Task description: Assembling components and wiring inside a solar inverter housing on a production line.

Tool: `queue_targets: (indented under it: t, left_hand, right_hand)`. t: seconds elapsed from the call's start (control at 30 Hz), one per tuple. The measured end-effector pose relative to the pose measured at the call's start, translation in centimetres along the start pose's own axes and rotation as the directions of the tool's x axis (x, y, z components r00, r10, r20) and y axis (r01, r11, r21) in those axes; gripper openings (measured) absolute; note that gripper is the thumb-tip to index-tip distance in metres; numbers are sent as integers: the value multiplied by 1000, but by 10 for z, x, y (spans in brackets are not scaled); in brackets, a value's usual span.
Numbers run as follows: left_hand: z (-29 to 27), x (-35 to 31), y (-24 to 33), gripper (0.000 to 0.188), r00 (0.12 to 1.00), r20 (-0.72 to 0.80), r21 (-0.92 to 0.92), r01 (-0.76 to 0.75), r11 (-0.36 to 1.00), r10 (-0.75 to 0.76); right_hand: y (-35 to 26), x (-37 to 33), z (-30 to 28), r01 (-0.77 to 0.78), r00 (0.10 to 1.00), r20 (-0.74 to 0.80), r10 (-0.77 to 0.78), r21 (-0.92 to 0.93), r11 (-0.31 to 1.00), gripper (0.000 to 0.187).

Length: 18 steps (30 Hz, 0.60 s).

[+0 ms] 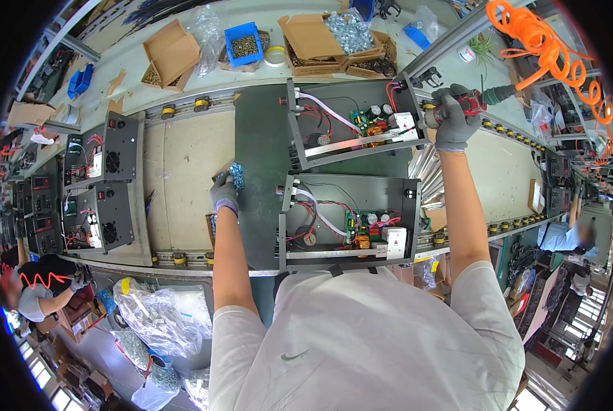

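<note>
My right hand [453, 125], in a grey glove, is wrapped round a red and black air screwdriver [472, 104]. Its front end points at the right side panel of the far black metal case [334, 152]; whether it touches is hidden by the glove. My left hand [225, 192], gloved too, has its fingers closed against a small heap of bluish screws [236, 174] beside a cardboard flap [221, 168]. What those fingers grip is hidden. Nearer me lies a second open case [351, 255]. Both cases hold a green circuit board, wires and a white block.
More black cases [115, 218] stand at left on the roller line. Behind are a blue bin [243, 45] of small fasteners, cardboard boxes [171, 52] and tape [275, 56]. An orange coiled hose [535, 35] hangs at upper right. Another person [36, 301] works at left.
</note>
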<state>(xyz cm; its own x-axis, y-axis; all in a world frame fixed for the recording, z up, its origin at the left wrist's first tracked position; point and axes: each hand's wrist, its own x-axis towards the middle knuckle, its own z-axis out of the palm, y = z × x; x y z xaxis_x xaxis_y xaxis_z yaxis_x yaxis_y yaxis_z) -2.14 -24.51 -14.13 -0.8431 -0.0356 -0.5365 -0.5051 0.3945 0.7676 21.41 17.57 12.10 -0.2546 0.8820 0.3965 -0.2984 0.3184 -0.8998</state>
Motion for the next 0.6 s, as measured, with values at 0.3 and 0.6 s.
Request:
queue_targets:
  t: [0.3,0.6]
  left_hand:
    - [-3,-100,101,32,868,-23,32,-495,868,496]
    - [36,-302,156,70,168,823,-349,-604,716,542]
  right_hand:
    - [-90,-40,22,-118,985,149,81,256,959,30]
    - [-98,-186,32,-455,872,429,238,528,717,42]
